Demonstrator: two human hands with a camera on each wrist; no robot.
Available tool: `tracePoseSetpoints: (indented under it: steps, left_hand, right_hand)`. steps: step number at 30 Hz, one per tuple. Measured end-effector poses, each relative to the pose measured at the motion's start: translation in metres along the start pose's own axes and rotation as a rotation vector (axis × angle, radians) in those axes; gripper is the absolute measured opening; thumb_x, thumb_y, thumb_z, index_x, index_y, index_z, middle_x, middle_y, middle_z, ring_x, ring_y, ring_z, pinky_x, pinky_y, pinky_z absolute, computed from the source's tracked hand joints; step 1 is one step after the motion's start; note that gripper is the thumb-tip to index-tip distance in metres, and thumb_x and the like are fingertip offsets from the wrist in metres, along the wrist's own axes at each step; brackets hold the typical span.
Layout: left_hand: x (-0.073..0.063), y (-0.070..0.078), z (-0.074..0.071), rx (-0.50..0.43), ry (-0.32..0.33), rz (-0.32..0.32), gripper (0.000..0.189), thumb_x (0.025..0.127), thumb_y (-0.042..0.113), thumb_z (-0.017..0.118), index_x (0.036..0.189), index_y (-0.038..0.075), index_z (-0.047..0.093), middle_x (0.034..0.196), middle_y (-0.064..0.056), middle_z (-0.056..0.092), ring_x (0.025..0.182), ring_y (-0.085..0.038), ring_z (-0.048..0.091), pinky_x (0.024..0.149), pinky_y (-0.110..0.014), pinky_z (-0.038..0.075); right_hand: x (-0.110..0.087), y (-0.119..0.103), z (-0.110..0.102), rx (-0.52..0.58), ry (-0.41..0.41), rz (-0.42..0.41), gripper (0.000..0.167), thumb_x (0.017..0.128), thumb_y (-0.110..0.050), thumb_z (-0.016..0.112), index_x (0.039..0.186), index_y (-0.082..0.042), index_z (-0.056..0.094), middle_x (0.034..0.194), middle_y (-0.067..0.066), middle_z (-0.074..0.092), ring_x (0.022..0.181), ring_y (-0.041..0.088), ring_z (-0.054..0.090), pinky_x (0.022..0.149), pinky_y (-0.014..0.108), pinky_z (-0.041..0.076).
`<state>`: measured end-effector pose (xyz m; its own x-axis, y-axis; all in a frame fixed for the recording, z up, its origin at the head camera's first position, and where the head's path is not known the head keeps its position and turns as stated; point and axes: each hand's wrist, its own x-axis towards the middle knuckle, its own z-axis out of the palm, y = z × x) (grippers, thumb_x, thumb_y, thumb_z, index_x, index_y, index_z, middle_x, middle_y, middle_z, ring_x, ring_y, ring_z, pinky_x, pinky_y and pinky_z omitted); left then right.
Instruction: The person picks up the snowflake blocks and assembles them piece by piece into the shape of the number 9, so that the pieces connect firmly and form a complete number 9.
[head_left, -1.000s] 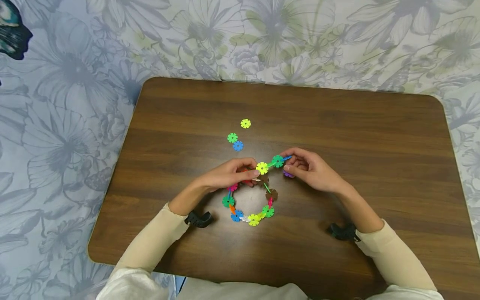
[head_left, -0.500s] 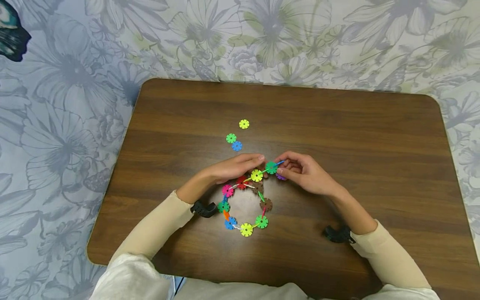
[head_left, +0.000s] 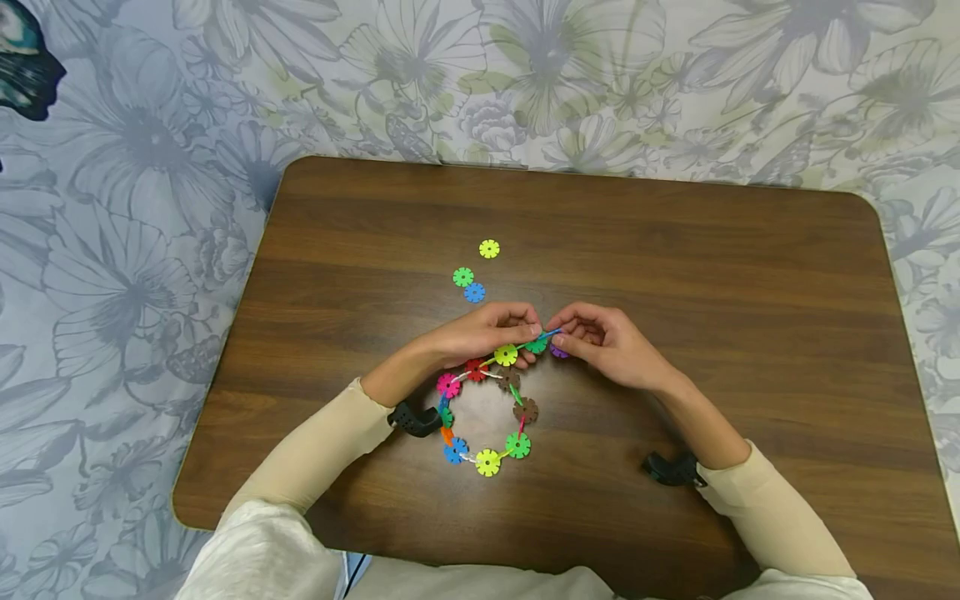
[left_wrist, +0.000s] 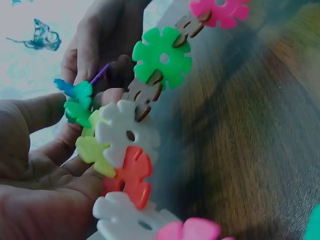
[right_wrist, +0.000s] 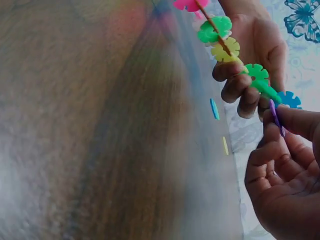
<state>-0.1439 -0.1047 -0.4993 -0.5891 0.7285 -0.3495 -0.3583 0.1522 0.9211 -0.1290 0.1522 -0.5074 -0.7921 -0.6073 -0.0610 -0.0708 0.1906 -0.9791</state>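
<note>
A ring of colourful, notched interlocking discs (head_left: pixel 488 463) hangs below my hands, with a tail running off its upper side. That tail goes from a yellow disc (head_left: pixel 506 355) to a dark green disc (head_left: pixel 536 344) and then an edge-on blue disc (right_wrist: pixel 289 99). My left hand (head_left: pixel 483 333) pinches the dark green disc between thumb and fingers. Close beside it, my right hand (head_left: pixel 618 348) pinches a purple disc (right_wrist: pixel 276 118) that meets the blue one. In the left wrist view, white discs (left_wrist: pixel 125 131) and a red disc (left_wrist: pixel 132 177) pass beside my left palm.
Loose on the brown table (head_left: pixel 712 267) lie a yellow disc (head_left: pixel 489 248), a green disc (head_left: pixel 463 277) and a blue disc (head_left: pixel 474 292), beyond my left hand. The table's far edge runs along a flower-patterned backdrop (head_left: pixel 555 83).
The ring has swung nearer the body and slightly left. My left hand has let go near the red and yellow discs, moved right, and now pinches the dark green disc. My right hand has shifted left.
</note>
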Motion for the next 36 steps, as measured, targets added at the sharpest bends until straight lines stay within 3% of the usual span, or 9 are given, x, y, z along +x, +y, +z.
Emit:
tracePoseSetpoints:
  steps: [4,8,12,16,19,28,36]
  left_hand:
    - [0.000,0.000,0.001,-0.052,0.026,-0.005,0.017,0.107,0.017,0.050,0.110,0.001,0.055,0.097,-0.017,0.063,0.096,-0.040,0.066,0.087,-0.045,0.061]
    - [-0.001,0.000,0.001,-0.105,0.036,0.002,0.016,0.108,0.015,0.047,0.110,0.000,0.052,0.097,-0.018,0.063,0.096,-0.040,0.067,0.088,-0.049,0.060]
    - [-0.002,0.000,0.002,-0.125,0.042,0.016,0.014,0.108,0.012,0.045,0.111,-0.001,0.050,0.098,-0.021,0.064,0.099,-0.044,0.067,0.091,-0.056,0.057]
    - [-0.002,0.000,0.003,-0.120,0.058,0.023,0.013,0.108,0.011,0.046,0.110,-0.001,0.051,0.099,-0.023,0.065,0.101,-0.047,0.066,0.091,-0.056,0.056]
    - [-0.002,-0.001,0.003,-0.116,0.076,0.027,0.014,0.107,0.011,0.047,0.109,-0.002,0.051,0.098,-0.024,0.066,0.100,-0.049,0.066,0.089,-0.054,0.058]
    - [-0.002,-0.003,0.003,-0.106,0.124,0.023,0.014,0.106,0.010,0.051,0.103,-0.004,0.051,0.092,-0.022,0.068,0.094,-0.046,0.070,0.084,-0.048,0.061]
    - [-0.006,-0.004,0.003,-0.115,0.154,0.027,0.014,0.106,0.009,0.050,0.104,-0.005,0.053,0.091,-0.022,0.069,0.095,-0.049,0.069,0.085,-0.051,0.060]
  right_hand:
    - [-0.002,0.001,-0.002,0.065,0.117,0.001,0.017,0.097,-0.014,0.068,0.113,-0.008,0.067,0.094,0.016,0.069,0.075,0.043,0.063,0.061,0.036,0.058]
    - [-0.001,-0.001,-0.004,0.196,0.217,-0.037,0.022,0.096,-0.006,0.067,0.115,0.003,0.062,0.094,0.022,0.066,0.075,0.037,0.068,0.067,0.037,0.062]
    - [0.002,-0.005,-0.001,0.281,0.254,-0.064,0.024,0.097,-0.005,0.065,0.117,0.008,0.059,0.096,0.022,0.065,0.078,0.027,0.073,0.073,0.039,0.063]
    - [0.004,-0.007,0.002,0.310,0.262,-0.083,0.023,0.097,-0.003,0.064,0.117,0.009,0.059,0.098,0.023,0.066,0.078,0.026,0.074,0.074,0.040,0.062]
    - [0.005,-0.007,0.003,0.289,0.270,-0.084,0.022,0.097,-0.003,0.064,0.115,0.008,0.059,0.096,0.025,0.065,0.075,0.027,0.073,0.071,0.040,0.062]
    - [0.003,-0.006,0.003,0.081,0.298,-0.038,0.015,0.097,-0.010,0.068,0.110,-0.002,0.065,0.087,0.031,0.064,0.061,0.026,0.064,0.056,0.033,0.058]
    - [0.009,-0.006,0.001,0.071,0.304,-0.040,0.018,0.098,-0.011,0.066,0.113,-0.001,0.065,0.086,0.027,0.066,0.063,0.029,0.066,0.057,0.035,0.059]
